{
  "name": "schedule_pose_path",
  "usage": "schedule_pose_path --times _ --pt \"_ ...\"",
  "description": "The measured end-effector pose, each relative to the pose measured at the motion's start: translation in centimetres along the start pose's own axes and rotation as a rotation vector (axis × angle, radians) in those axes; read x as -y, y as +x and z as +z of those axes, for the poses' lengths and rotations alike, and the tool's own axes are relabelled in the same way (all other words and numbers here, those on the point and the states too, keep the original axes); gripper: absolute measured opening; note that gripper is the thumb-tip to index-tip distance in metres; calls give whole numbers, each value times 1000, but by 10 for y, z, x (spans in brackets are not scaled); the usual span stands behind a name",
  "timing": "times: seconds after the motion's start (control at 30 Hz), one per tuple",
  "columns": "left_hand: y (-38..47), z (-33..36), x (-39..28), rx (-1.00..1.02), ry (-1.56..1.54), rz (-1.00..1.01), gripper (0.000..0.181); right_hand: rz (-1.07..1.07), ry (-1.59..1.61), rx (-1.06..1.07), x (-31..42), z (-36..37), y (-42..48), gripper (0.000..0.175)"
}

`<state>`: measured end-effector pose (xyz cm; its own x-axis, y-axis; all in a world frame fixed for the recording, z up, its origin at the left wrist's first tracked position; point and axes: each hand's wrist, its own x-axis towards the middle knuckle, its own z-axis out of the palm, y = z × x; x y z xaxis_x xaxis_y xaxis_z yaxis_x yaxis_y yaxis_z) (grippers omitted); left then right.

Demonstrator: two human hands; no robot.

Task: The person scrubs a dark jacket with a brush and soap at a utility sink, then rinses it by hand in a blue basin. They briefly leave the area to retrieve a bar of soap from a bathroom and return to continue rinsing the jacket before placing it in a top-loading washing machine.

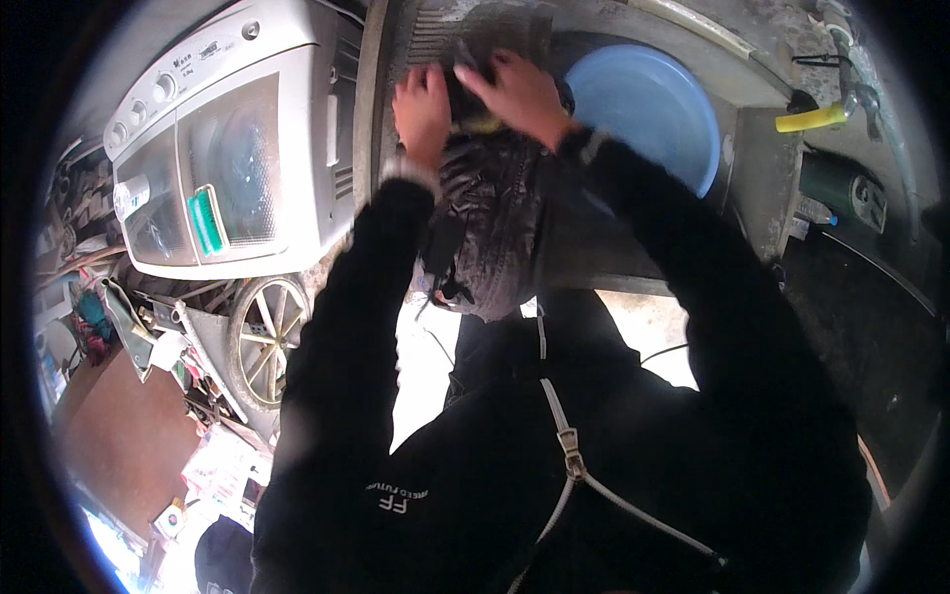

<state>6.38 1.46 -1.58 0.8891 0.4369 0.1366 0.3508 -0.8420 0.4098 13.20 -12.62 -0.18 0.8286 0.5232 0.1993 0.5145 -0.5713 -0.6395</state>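
Note:
A dark, wet-looking fabric item point(493, 215) lies along a ribbed concrete washing slab point(430, 37), its near end hanging over the front edge. My left hand point(423, 111) rests on its upper part at the left, fingers bent. Over the same part is my right hand point(519, 93), blurred, with thumb and fingers apart; whether it pinches the cloth cannot be made out. A bit of yellow shows on the item between the hands. Right of my right hand, a light blue plastic basin point(646, 111) sits in the concrete sink point(764, 171).
At left stands a white twin-tub washing machine point(297, 89) with a green scrubbing brush point(206, 221) on its lid. A spoked wheel point(269, 341) is below it. A tap with a yellow hose piece point(809, 119) and a plastic bottle point(815, 210) are at right.

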Motion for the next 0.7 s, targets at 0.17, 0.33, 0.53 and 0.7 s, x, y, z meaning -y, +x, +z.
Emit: schedule_pose_path --times 0.17,0.33,0.53,0.7 --pt "-72 -20 -44 -379 -385 121 14 -88 -69 -164 29 -19 -78 46" --pt "-18 23 -15 -266 -374 -78 19 -25 20 -18 -17 24 -31 45" --pt "18 27 -16 -264 -375 -228 22 24 -17 35 -14 19 17 39" --pt "38 33 -9 -103 -223 -383 30 217 56 123 -7 16 35 41"
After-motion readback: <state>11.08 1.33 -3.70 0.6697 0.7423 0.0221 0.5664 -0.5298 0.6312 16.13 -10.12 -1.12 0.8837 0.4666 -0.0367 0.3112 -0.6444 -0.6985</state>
